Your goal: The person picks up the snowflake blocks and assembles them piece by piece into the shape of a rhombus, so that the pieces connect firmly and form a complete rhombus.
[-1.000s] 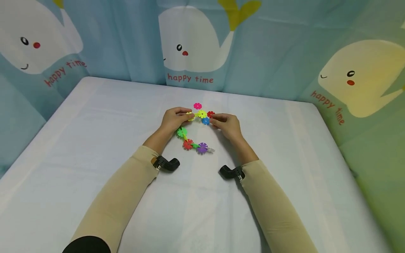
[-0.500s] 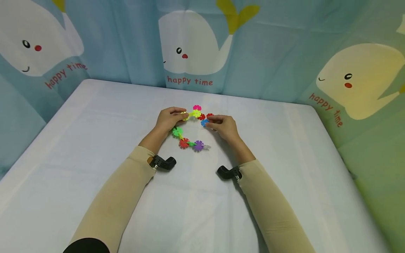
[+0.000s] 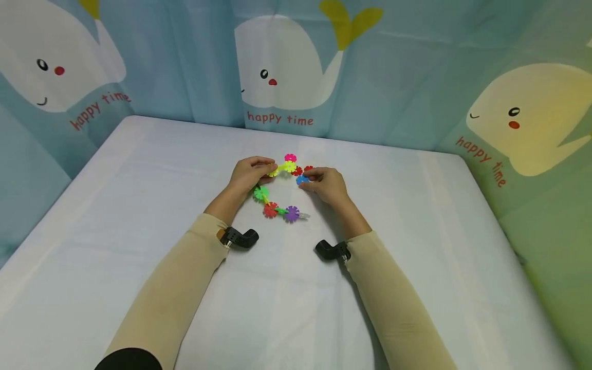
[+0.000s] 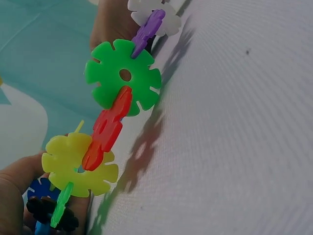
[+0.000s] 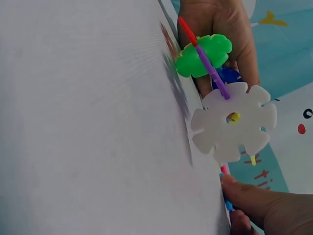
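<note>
A curved chain of plastic snowflake discs runs from a white disc (image 5: 244, 122) through purple (image 3: 292, 214), red (image 3: 270, 209) and green discs (image 3: 261, 193) up to a yellow disc (image 3: 290, 166). My left hand (image 3: 250, 173) pinches the chain near its yellow end; its palm hides some discs. In the left wrist view black and blue discs (image 4: 41, 188) show beside those fingers. Right of the yellow end, my right hand (image 3: 329, 185) pinches a blue disc (image 3: 301, 180) between thumb and fingers. Close by are two red discs, one (image 3: 297, 171) beside the yellow disc and another (image 3: 308, 168) at my right fingertips.
A pink disc (image 3: 290, 158) lies just behind the yellow one. The white tabletop (image 3: 393, 246) stretches around both hands. Behind it hangs a blue curtain (image 3: 393, 67) with whale prints. Each wrist wears a black camera mount.
My left hand has shifted left with the chain, and my right hand slightly left. A red disc now shows between the yellow and blue discs. The yellow disc now overlaps the pink one in view.
</note>
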Tool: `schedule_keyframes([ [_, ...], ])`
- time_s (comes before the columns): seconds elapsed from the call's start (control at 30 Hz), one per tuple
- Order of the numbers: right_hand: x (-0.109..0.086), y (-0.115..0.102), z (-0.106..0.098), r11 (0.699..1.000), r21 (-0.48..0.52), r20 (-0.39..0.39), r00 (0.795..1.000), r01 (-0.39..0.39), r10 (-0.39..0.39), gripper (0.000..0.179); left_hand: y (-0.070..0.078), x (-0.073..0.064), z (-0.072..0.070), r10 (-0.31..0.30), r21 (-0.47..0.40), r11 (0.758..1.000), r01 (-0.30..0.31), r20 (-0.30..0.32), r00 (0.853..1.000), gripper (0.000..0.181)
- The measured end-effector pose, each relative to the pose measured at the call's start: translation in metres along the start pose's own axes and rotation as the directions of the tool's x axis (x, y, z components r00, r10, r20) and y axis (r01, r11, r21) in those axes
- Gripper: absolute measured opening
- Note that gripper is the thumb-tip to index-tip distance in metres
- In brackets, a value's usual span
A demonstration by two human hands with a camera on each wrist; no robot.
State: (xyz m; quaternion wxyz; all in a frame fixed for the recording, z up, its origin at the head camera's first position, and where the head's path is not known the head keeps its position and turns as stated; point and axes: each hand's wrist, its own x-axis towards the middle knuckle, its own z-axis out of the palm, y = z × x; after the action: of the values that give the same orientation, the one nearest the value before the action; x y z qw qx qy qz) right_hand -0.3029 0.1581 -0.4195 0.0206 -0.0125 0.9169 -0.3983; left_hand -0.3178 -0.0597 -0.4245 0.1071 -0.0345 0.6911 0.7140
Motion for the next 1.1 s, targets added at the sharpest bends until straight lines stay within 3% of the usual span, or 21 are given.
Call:
schedule_keyframes([
  [0.2, 0.0, 0.002, -0.004, 0.999, 0.043, -0.012, 1.0, 0.017, -0.017, 0.033, 0.001, 0.0, 0.002, 0.011, 0.001, 1.0, -0.011, -0.007, 1.0, 0.033],
  [0.43, -0.001, 0.005, -0.007, 0.984, 0.177, -0.027, 1.0, 0.015, -0.01, 0.027, 0.001, -0.003, 0.004, 0.022, 0.009, 1.0, -0.021, -0.028, 0.999, 0.032],
  [0.63, 0.001, 0.011, -0.008, 0.941, 0.339, -0.013, 1.0, -0.007, 0.012, 0.026, -0.002, -0.006, 0.008, 0.042, 0.038, 0.999, -0.038, -0.111, 0.993, 0.029],
  [0.93, 0.002, 0.014, -0.009, 0.896, 0.445, -0.025, 0.999, -0.01, 0.023, 0.029, -0.002, -0.013, 0.016, 0.065, -0.024, 0.997, -0.075, -0.275, 0.959, 0.03],
  [1.03, 0.002, 0.015, -0.01, 0.884, 0.468, -0.034, 0.999, -0.005, 0.024, 0.029, -0.002, -0.015, 0.02, 0.044, -0.055, 0.997, -0.063, -0.293, 0.955, 0.028],
  [1.1, 0.002, 0.015, -0.012, 0.88, 0.476, -0.041, 0.999, -0.002, 0.024, 0.029, -0.001, -0.016, 0.023, 0.025, -0.082, 0.995, -0.05, -0.28, 0.96, 0.028],
])
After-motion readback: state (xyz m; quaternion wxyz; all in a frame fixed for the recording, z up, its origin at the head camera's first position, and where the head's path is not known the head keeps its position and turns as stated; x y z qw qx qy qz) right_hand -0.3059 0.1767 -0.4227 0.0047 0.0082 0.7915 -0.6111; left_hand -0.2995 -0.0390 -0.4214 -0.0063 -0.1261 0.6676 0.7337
